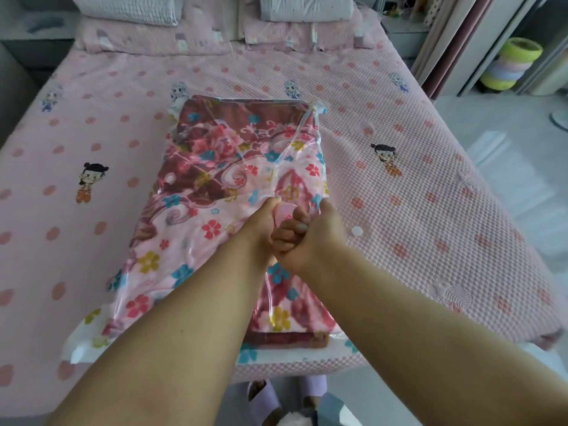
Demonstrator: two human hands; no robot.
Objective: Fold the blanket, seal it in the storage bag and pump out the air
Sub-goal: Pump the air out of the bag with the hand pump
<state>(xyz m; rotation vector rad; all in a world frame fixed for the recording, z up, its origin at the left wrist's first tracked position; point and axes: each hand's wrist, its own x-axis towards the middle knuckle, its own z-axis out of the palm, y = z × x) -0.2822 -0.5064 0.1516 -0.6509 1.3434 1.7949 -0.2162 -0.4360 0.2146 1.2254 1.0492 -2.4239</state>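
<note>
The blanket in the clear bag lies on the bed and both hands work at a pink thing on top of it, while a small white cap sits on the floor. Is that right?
Not quite. In the head view the white cap lies on the bed, right of the storage bag, not on the floor. The blanket is bagged, and the left hand and right hand do grip a pink thing.

Folded floral blanket (pixel 215 167) lies flat inside clear storage bag (pixel 319 139).

Both hands (pixel 289 229) clutch pink pump (pixel 284 212) atop bagged blanket (pixel 215 186).

- I see open bed (pixel 430 192) on both sides of the storage bag (pixel 233 186).
- Pillows (pixel 129 7) block its far edge.
- A small white cap (pixel 356 231) lies by its right edge.
</note>
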